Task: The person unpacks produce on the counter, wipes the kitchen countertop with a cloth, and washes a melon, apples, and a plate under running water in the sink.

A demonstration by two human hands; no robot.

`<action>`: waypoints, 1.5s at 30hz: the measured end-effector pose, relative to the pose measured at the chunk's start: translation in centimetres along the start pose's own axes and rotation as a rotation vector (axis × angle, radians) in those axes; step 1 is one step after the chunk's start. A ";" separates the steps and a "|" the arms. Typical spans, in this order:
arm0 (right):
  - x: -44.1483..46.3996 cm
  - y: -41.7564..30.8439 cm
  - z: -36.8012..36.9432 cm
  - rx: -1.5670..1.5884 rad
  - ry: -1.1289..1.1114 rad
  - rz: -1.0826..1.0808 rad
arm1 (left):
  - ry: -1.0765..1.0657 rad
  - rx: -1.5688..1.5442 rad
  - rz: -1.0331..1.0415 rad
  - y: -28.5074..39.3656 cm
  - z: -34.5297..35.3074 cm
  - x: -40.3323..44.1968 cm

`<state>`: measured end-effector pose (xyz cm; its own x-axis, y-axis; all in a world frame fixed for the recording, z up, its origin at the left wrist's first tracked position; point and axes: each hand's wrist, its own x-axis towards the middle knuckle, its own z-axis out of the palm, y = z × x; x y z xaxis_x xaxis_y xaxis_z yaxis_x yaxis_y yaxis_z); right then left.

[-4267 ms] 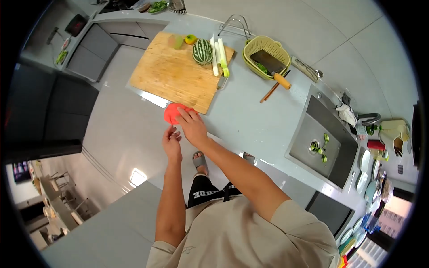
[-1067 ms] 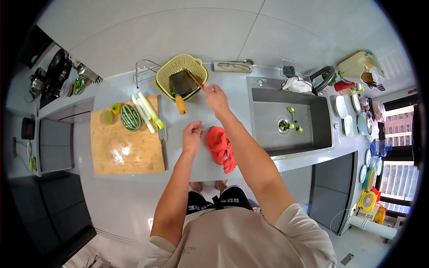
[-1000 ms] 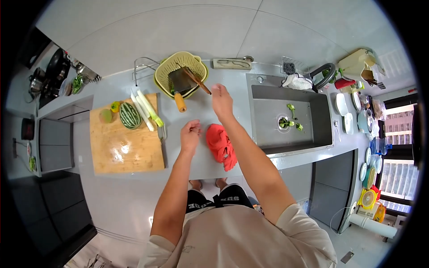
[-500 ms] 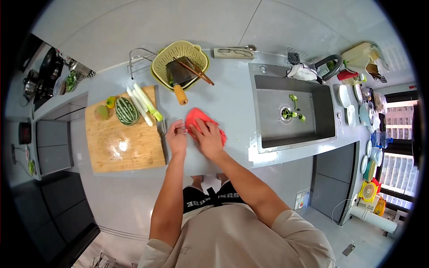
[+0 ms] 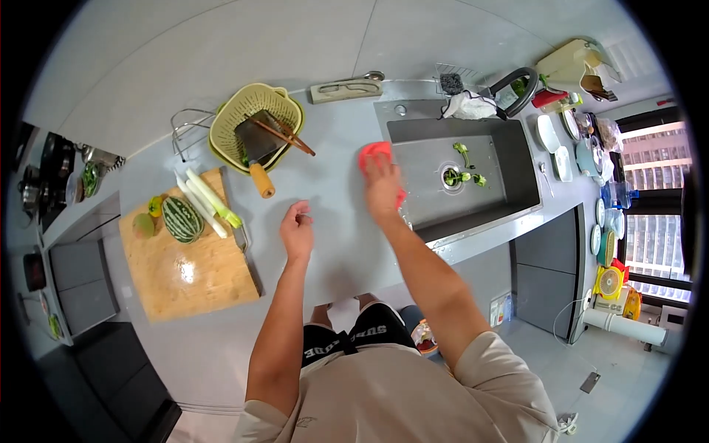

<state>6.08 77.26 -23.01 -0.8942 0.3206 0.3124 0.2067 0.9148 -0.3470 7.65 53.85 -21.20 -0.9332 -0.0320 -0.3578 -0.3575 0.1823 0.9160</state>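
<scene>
My right hand [image 5: 382, 186] lies over a red cloth [image 5: 374, 151] and presses it on the counter by the sink's left edge; its fingers are slightly blurred. Over the grey counter [image 5: 336, 221], my left hand [image 5: 297, 230] is loosely curled, with nothing visible in it. To its left, a wooden cutting board [image 5: 185, 277] holds a striped melon [image 5: 182, 219], leek stalks [image 5: 207, 199] and two small round fruits. Behind my left hand, a cleaver [image 5: 256, 136] and chopsticks [image 5: 292, 136] rest across a yellow-green basket [image 5: 230, 118].
The steel sink [image 5: 436, 210] holds green vegetable scraps near its drain. A white cloth [image 5: 469, 105] hangs by the black faucet [image 5: 526, 81]. A knife holder [image 5: 346, 90] lies along the wall. White dishes [image 5: 547, 134] stand right of the sink; a bin [image 5: 422, 334] is on the floor.
My right hand has moved the red cloth rightward across the counter to the sink's edge. My left hand stays nearby, off the cloth. The camera view has shifted right. Earlier, the chopsticks were placed on the basket.
</scene>
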 end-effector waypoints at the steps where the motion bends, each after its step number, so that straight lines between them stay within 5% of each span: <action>1: 0.0 -1.6 0.9 0.086 0.004 -0.105 | -0.014 0.021 0.017 -0.2 0.5 0.1; 7: 7.1 -5.5 6.0 0.066 -0.038 -0.331 | -0.023 0.060 0.058 -0.2 2.9 2.6; 10: 9.8 -0.7 5.6 -0.249 0.004 -0.182 | -0.026 0.054 0.099 -0.8 3.8 2.5; 12: 9.2 2.3 4.3 -0.067 0.013 0.126 | -0.056 0.055 0.072 -0.3 3.6 1.4; 16: 4.7 3.6 1.0 -0.089 -0.031 0.388 | -0.094 0.004 0.071 1.3 2.0 -0.2; 20: -1.9 -4.5 -0.1 -0.024 0.111 0.130 | -0.054 0.007 0.039 0.0 -0.6 -1.9; 24: -7.5 -14.7 0.7 0.179 -0.072 0.095 | 0.040 0.039 0.115 -3.2 -3.1 -2.3; 28: -11.8 -12.6 2.2 0.144 0.024 -0.079 | 0.068 0.079 0.076 -4.2 -4.5 -3.4; 35: -9.4 5.8 -4.7 -0.049 0.094 -0.013 | -0.103 0.099 0.099 -2.9 -0.2 -6.0; 37: -8.9 6.4 -7.0 0.156 0.041 0.156 | -0.125 0.105 0.111 -2.2 0.9 -7.1; 45: -21.6 -2.7 -8.5 0.151 -0.003 0.152 | -0.101 0.128 0.199 -1.8 5.2 -7.7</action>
<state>28.22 69.95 -21.33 -0.8586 0.4509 0.2437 0.2776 0.8088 -0.5184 15.65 58.89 -21.01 -0.9742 0.1140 -0.1947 -0.1533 0.2985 0.9420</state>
